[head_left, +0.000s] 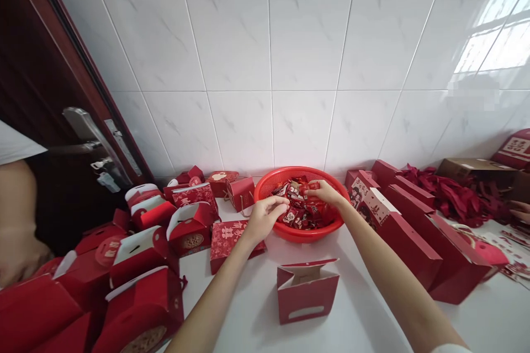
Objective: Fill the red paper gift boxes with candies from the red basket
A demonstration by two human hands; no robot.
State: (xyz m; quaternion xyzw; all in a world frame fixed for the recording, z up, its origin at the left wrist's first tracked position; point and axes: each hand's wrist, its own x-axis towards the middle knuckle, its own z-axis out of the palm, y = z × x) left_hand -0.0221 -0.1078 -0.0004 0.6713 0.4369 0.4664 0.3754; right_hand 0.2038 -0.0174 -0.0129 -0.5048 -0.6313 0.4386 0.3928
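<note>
A round red plastic basket [304, 236] near the wall holds many small wrapped packets [304, 212], mostly red. My right hand [324, 193] is over the basket's right part, its fingers pinched on a red packet [311, 186]. At the basket's left rim is my left hand [269, 214], thumb and fingertips closed together; whatever they hold, if anything, is too small to make out. Between my forearms, an open-topped red box [307, 293] stands upright on the white table [265, 325]. A patterned red box [227, 242] lies just left of my left hand.
Many red boxes [143, 303] crowd the left side. Tall red boxes [408, 248] stand in rows at right, beside dark red ribbons [455, 198] and a brown carton [472, 165]. Another person's arm [19, 220] is at far left; part of a hand [520, 212] shows at the right edge.
</note>
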